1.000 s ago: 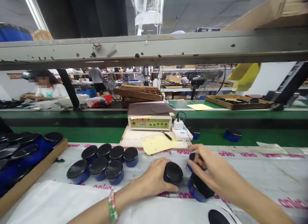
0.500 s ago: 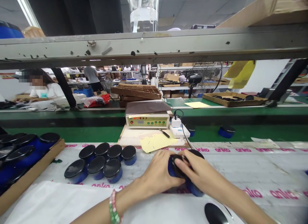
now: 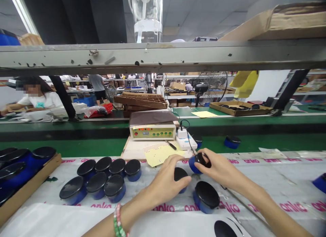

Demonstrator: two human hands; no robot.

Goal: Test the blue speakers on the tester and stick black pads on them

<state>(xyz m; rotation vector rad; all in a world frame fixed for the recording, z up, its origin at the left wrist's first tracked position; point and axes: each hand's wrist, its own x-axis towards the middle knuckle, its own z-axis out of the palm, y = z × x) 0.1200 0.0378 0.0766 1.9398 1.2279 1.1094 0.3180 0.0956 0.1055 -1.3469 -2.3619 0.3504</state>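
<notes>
My left hand (image 3: 164,181) curls around a round blue tub with a black lid (image 3: 180,175), thumb and fingers on either side of it. In my right hand (image 3: 216,165) is a second blue tub (image 3: 194,165), tilted, gripped between thumb and fingers, which partly cover its dark top. A third blue tub (image 3: 206,197) stands upright just in front of the two hands, touched by neither. To the left of my left hand, several more black-lidded tubs (image 3: 114,188) stand close together on the printed plastic sheet (image 3: 241,186).
A cardboard tray (image 3: 33,177) of blue tubs lies at the left. Behind the hands stand a control box (image 3: 152,131) and a white power strip (image 3: 187,143) with a cable. One tub (image 3: 232,142) rests on the green surface. A metal shelf beam (image 3: 178,57) crosses above. A person (image 3: 42,97) sits far left.
My right hand has left the tub in my left hand and now grips the one behind it, to the right. The view has tilted up and turned slightly right.
</notes>
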